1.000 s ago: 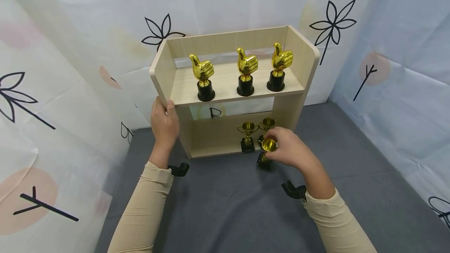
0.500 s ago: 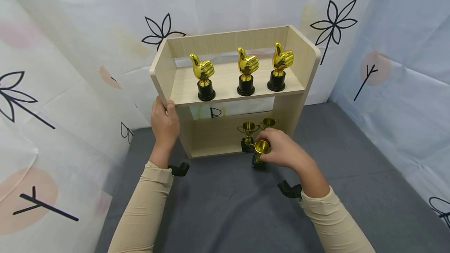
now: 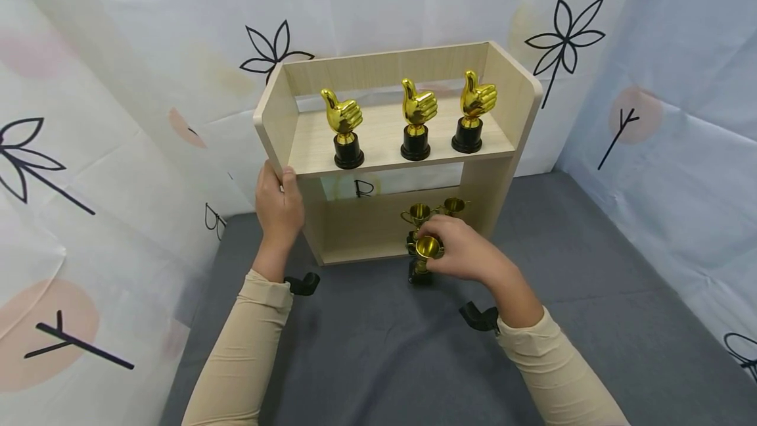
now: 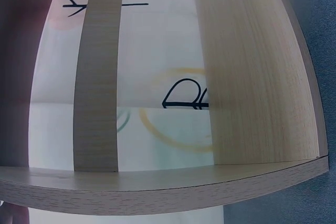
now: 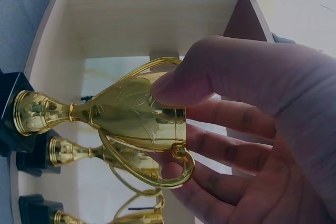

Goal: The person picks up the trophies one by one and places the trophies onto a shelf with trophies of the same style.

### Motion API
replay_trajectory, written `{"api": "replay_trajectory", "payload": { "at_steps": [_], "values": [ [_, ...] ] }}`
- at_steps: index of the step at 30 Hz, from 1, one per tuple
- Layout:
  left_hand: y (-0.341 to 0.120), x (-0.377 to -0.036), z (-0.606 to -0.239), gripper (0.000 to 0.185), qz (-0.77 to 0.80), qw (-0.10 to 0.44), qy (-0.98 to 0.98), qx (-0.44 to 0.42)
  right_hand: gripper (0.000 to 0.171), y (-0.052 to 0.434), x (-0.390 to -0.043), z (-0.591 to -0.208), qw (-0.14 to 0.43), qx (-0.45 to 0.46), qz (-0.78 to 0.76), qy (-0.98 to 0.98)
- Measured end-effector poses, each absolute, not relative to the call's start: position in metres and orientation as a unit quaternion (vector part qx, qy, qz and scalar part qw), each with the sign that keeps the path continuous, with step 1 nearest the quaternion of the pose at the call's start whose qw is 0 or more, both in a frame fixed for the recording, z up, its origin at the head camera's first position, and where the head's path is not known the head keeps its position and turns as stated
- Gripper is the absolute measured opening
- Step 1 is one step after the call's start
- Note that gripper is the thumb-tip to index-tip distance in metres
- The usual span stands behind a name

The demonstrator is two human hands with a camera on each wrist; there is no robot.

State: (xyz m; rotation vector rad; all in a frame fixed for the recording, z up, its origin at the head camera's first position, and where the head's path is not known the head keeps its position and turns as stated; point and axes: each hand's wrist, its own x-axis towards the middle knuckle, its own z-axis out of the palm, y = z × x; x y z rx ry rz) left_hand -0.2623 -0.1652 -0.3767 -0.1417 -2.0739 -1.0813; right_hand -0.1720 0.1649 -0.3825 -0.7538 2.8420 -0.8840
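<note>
White sheeting printed with black leaf sketches closes you in on three sides, and a grey cloth floor [image 3: 367,347] carries a pale wooden shelf unit [image 3: 503,169] set against the back sheet. Three thumbs-up trophies [image 3: 416,120] stand in a row on its upper shelf.

Your right hand [image 3: 464,254] holds a small gold cup trophy [image 3: 423,256] just in front of the lower shelf's front edge, towards the right half of the opening. The fingers [image 5: 231,124] are curled round the bowl, thumb on one side and the others under it, clamped on the cup rather than on its stem. Its long axis runs upright, mouth up towards you and black base down, close to the grey floor; whether the base touches it you cannot tell. Two more cup trophies [image 3: 418,215] stand right behind it on the lower shelf, the nearer one just beyond your knuckles, so the held cup sits between you and them. The free part of that shelf lies to their left.

Your left hand [image 3: 278,206] is well apart from the cup, at the shelf unit's left front corner: its fingers are wrapped over the edge of the left side panel, gripping it just below the upper shelf. The right hand is plainly the nearer one to all the cups
</note>
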Motion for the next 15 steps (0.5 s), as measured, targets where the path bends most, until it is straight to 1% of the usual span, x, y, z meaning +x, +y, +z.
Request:
{"api": "replay_trajectory", "payload": {
  "at_steps": [15],
  "values": [
    [-0.165, -0.262, -0.376, 0.049, -0.424, 0.385, -0.818, -0.055, 0.041, 0.144, -0.182, -0.385, 0.049, -0.303, -0.290, 0.907]
  ]
}}
